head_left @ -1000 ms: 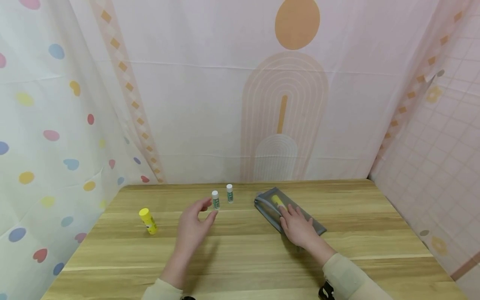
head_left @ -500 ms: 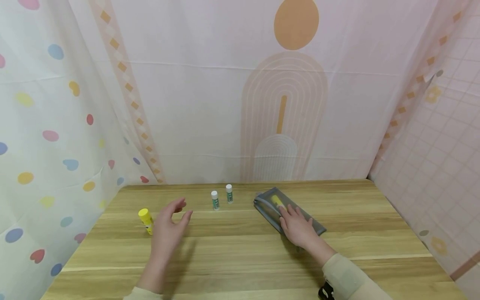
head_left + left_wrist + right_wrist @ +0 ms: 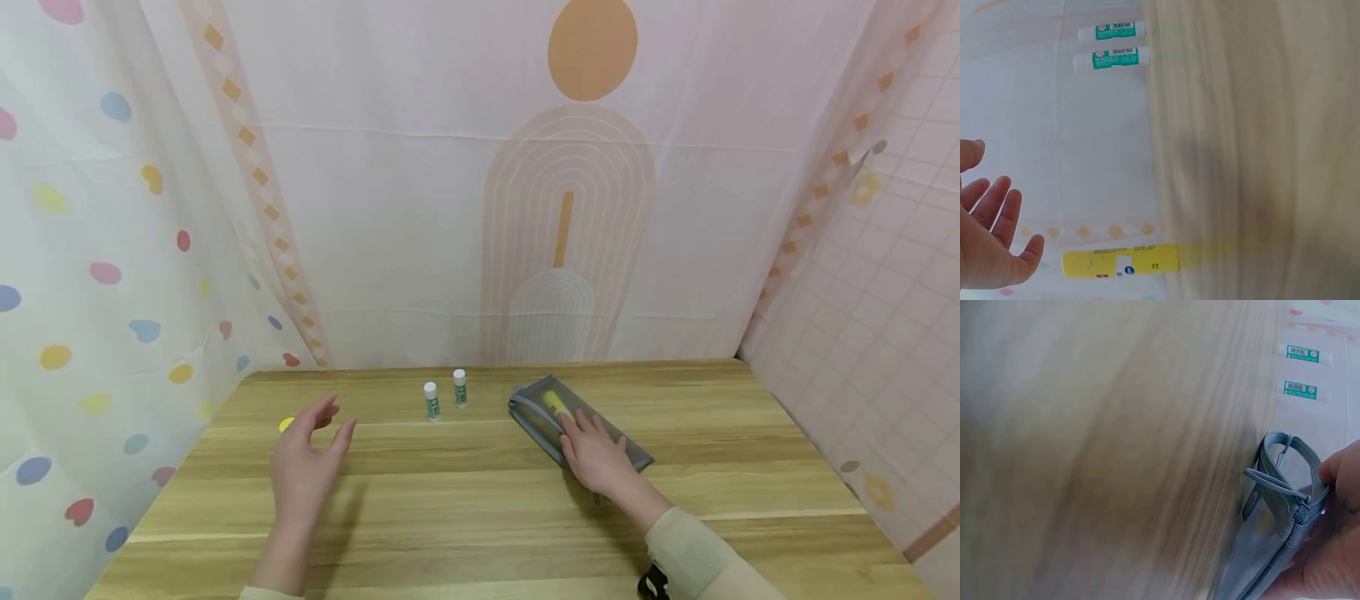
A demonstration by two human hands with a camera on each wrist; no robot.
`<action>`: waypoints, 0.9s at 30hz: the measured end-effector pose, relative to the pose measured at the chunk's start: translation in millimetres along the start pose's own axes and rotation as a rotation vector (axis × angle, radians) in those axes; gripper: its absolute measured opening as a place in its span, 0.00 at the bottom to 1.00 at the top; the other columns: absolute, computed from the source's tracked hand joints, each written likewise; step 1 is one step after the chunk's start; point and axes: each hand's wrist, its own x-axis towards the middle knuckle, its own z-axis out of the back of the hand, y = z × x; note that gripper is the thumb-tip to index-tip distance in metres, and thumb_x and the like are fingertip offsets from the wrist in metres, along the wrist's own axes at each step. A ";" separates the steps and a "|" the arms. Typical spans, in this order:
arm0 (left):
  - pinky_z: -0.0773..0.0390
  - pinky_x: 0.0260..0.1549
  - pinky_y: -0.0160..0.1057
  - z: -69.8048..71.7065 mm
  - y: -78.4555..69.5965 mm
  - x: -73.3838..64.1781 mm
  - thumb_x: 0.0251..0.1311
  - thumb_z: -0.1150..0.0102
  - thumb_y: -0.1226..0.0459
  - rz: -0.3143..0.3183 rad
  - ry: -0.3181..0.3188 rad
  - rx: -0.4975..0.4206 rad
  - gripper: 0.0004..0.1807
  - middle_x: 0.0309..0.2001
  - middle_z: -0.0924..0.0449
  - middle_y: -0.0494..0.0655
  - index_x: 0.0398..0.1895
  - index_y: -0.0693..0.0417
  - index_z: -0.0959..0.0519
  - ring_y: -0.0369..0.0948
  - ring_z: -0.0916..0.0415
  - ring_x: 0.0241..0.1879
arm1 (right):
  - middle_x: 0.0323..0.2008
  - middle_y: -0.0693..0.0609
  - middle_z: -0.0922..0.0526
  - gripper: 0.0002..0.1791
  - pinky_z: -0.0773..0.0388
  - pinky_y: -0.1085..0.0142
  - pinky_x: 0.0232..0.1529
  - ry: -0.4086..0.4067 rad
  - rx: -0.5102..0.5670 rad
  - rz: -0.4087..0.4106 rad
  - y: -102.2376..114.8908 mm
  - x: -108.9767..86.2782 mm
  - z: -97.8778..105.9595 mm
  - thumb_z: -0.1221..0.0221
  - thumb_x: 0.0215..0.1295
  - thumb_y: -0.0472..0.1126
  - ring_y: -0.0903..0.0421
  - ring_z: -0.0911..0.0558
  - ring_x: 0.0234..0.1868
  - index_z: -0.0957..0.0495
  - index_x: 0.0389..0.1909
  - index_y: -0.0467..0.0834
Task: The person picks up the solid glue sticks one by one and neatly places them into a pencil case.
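Note:
My left hand hovers at the table's left with thumb and fingers spread apart and nothing between them. Behind it stands a yellow glue stick; only its cap shows past my hand in the head view. Two small white-and-green glue sticks, one nearer and one farther back, stand upright side by side. My right hand rests, fingers spread, on a grey mesh zip pouch. A yellow stick shows through the mesh. In the right wrist view the pouch mouth gapes, my thumb at its rim.
Everything stands on a wood-grain table. A pale patterned curtain hangs along the table's back edge. More cloth hangs at both sides, with coloured dots on the left and a grid print on the right.
My left hand has moved left, away from the two white glue sticks, and now covers most of the yellow one in the head view. The right hand and pouch have stayed put.

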 end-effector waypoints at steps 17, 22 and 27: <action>0.32 0.44 0.29 13.2 17.3 -6.7 0.62 0.33 0.63 0.352 -0.107 -0.104 0.24 0.49 0.20 0.52 0.60 0.64 0.25 0.30 0.30 0.43 | 0.71 0.33 0.40 0.25 0.48 0.20 0.56 -0.004 0.005 0.005 1.1 -1.2 0.7 0.55 0.79 0.43 0.28 0.44 0.70 0.36 0.72 0.40; 0.30 0.39 0.19 17.1 25.0 -6.8 0.61 0.33 0.64 0.440 -0.155 -0.205 0.26 0.43 0.23 0.41 0.60 0.66 0.26 0.26 0.28 0.40 | 0.71 0.33 0.40 0.25 0.48 0.20 0.56 -0.002 0.009 -0.001 0.1 -0.8 0.4 0.55 0.79 0.44 0.28 0.44 0.70 0.36 0.72 0.40; 0.28 0.38 0.15 21.2 30.8 -6.0 0.60 0.32 0.67 0.529 -0.185 -0.308 0.20 0.40 0.24 0.37 0.55 0.56 0.25 0.27 0.27 0.39 | 0.71 0.33 0.40 0.25 0.48 0.20 0.57 0.001 0.016 -0.007 -0.3 -0.8 0.4 0.56 0.79 0.44 0.28 0.44 0.70 0.36 0.72 0.41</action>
